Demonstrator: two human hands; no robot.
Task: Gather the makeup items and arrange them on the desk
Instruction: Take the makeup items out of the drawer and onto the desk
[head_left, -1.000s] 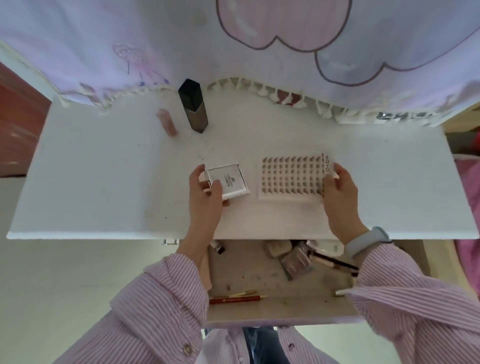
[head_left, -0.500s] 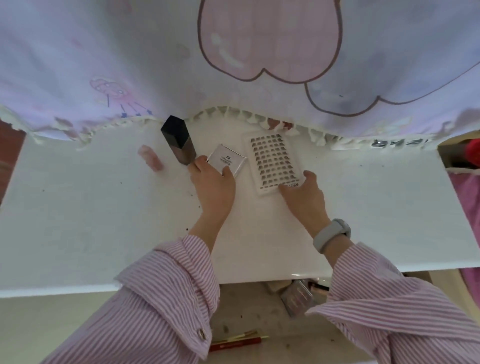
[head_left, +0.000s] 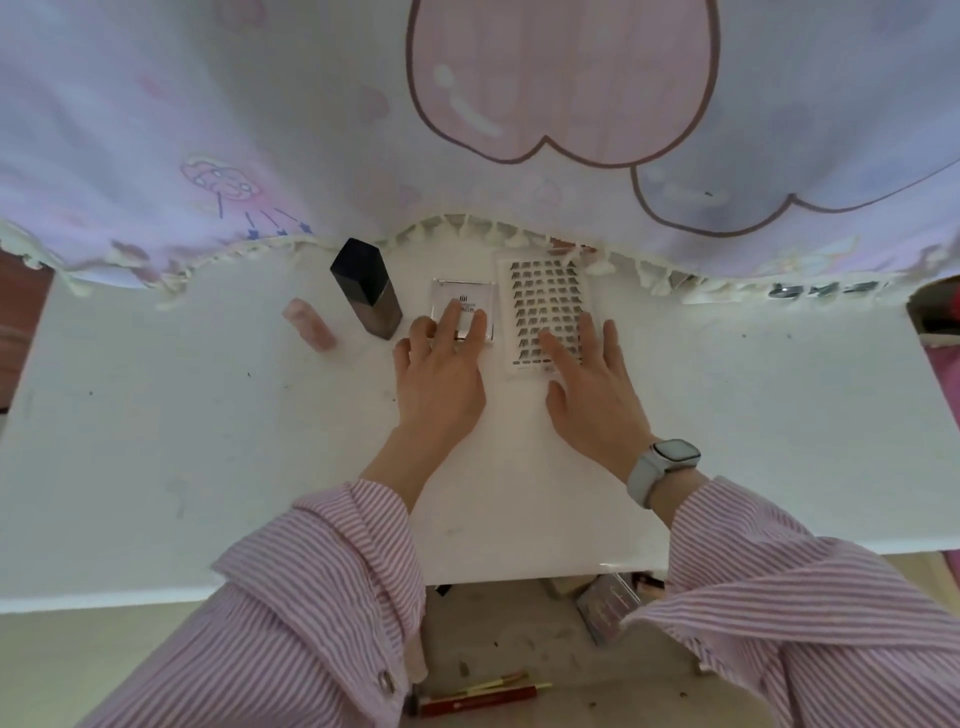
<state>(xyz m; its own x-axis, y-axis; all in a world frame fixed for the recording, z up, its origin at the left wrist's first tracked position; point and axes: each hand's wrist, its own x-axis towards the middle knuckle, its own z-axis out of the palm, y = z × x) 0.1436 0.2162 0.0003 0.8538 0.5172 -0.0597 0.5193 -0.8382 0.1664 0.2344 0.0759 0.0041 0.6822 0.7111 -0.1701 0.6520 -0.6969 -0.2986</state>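
In the head view both hands lie flat on the white bench (head_left: 156, 441), fingers straight and spread, gripping nothing. The left hand (head_left: 441, 374) presses its fingertips on the near edge of the small clear compact (head_left: 462, 301), and the right hand (head_left: 592, 384) rests its fingers on the lower part of the lash tray (head_left: 545, 301), which lies lengthwise just to the compact's 3 o'clock. At the compact's 9 o'clock stands the dark bottle (head_left: 366, 288), and further toward 9 o'clock lies the pink tube (head_left: 309, 325), so four items form a row along the far side of the bench, under the fringe of the hanging cloth (head_left: 311, 130). The step in hand looks like the final squaring of these two pieces into that row. At 6 o'clock, below the bench edge, the open drawer (head_left: 519, 639) holds a shiny palette (head_left: 605, 608) and a red pencil (head_left: 478, 699); the next move likely calls for lifting both hands off, drawing them back and reaching down for those. Against the earlier frames, the compact and tray have travelled from the bench's near middle to the far edge, the tray has turned from crosswise to lengthwise, and the hands have gone from pinching the pieces to lying flat on them.
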